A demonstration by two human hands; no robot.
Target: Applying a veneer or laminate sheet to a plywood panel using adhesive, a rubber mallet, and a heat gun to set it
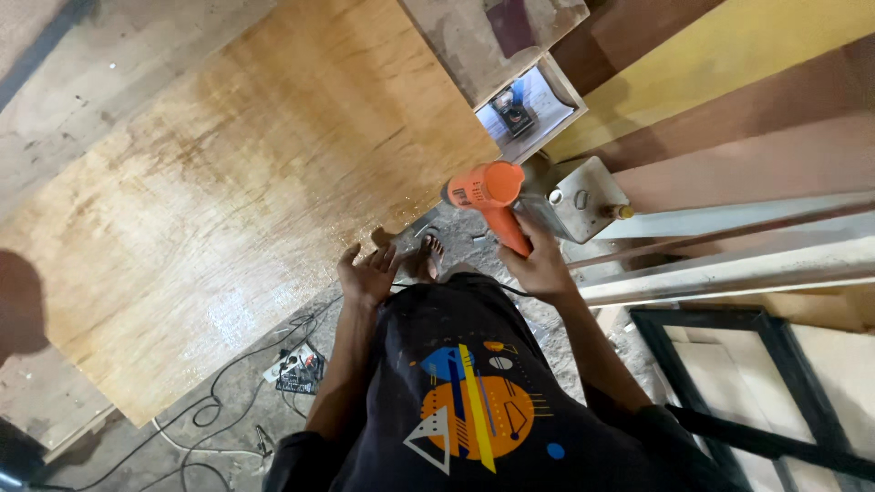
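Near the right edge of the glossy plywood sheet (228, 191), the right hand (538, 264) wraps tightly around an orange heat gun's (488, 196) handle, nozzle aimed at the sheet. Just left, the left hand (366, 273) hangs open, palm up, holding nothing, above the floor's cables (210, 410).

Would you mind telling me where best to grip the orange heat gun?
Probably by its handle, from below and behind, as the right hand does now. The heat gun has a bulky barrel on top with a slim handle slanting down, which suits a full wrap.
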